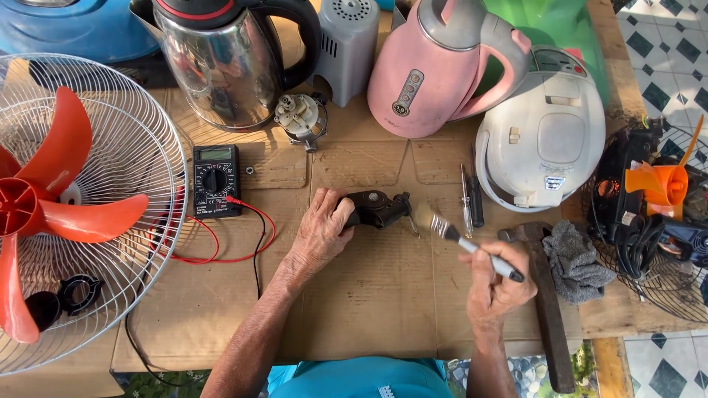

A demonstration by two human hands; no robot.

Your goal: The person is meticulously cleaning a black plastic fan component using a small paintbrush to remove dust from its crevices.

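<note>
Two bare hands work over a sheet of flattened cardboard [369, 295] on a wooden bench. The left hand [322, 228] is curled shut around one end of a small black motor part [377, 208], pinning it on the cardboard near the middle of the bench; the part's free end juts toward the right. The right hand [495, 284] is pressed together around the grey handle of a small paintbrush [472, 247], fingers wrapped and thumb on top, with the bristles angled up and left, just beside the part but not touching it.

Just beyond the brush lie two screwdrivers [470, 197] side by side. A hammer [546, 295] with a long wooden handle lies at the right hand's outer side, next to a crumpled grey rag [579, 262]. To the left of the part sits a black multimeter [216, 179] with a round dial and small pale screen, its red and black leads [236, 250] looping across the cardboard. A white wire fan guard with red blades [66, 206] fills the left edge.

Along the far side stand a steel kettle [221, 63] with a black handle, a grey plastic housing [346, 44], a pink kettle [435, 70] bearing a dark oval label, and a white rice cooker [542, 136]. A small round switch assembly [301, 118] lies before the steel kettle.
</note>
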